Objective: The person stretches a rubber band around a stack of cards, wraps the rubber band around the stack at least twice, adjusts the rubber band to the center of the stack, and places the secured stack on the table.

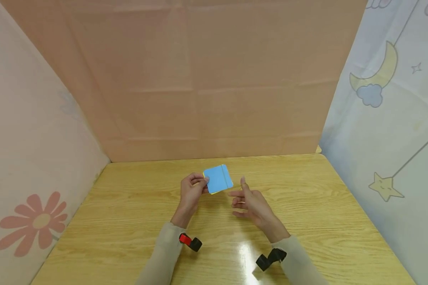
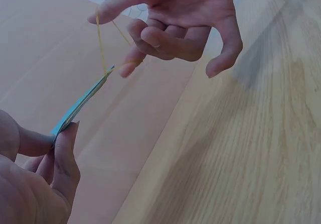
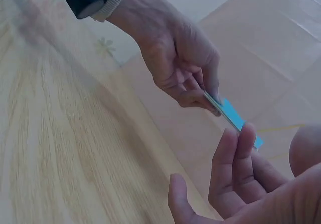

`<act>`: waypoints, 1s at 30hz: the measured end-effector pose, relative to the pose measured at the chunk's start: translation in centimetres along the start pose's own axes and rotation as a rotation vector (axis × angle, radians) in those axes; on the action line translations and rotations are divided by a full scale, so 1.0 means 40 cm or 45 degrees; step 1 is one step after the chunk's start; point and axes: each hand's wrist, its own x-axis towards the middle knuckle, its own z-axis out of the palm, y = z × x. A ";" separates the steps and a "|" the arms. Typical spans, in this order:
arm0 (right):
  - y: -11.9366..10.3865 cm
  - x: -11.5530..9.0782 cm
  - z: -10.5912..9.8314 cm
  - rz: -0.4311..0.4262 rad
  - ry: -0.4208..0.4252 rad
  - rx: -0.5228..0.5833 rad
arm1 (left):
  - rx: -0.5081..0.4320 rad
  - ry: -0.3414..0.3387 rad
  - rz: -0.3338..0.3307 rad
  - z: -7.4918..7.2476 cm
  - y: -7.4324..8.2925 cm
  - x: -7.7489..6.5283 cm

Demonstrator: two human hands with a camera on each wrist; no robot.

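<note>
My left hand (image 1: pixel 191 192) pinches a thin stack of square cards (image 1: pixel 216 179) by its left edge, above the table. The top card is light blue, and a yellow edge shows beneath. A thin yellow rubber band (image 2: pixel 102 45) runs from the stack's far end to my right hand (image 1: pixel 255 206). In the left wrist view, the band stretches over the spread thumb and a straight finger of that hand. Its other fingers are loosely bent and hold nothing. From the right wrist, the stack (image 3: pixel 233 117) appears nearly edge-on, with the band (image 3: pixel 281 128) partly hidden by fingers.
The wood-grain table (image 1: pixel 128 221) lies below both hands. A pinkish-brown sheet (image 1: pixel 214 79) hangs behind it. Patterned cloth walls (image 1: pixel 396 150) stand at left and right. Each wrist wears a small black device (image 1: pixel 271 259).
</note>
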 end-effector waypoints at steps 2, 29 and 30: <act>0.009 0.009 -0.009 0.009 -0.003 0.012 | 0.004 -0.035 0.001 -0.002 -0.004 -0.001; 0.031 0.042 -0.047 -0.083 -0.148 -0.045 | 0.013 -0.302 -0.042 -0.031 -0.016 0.004; 0.031 0.042 -0.047 -0.096 -0.141 -0.069 | 0.022 -0.311 -0.048 -0.034 -0.017 0.004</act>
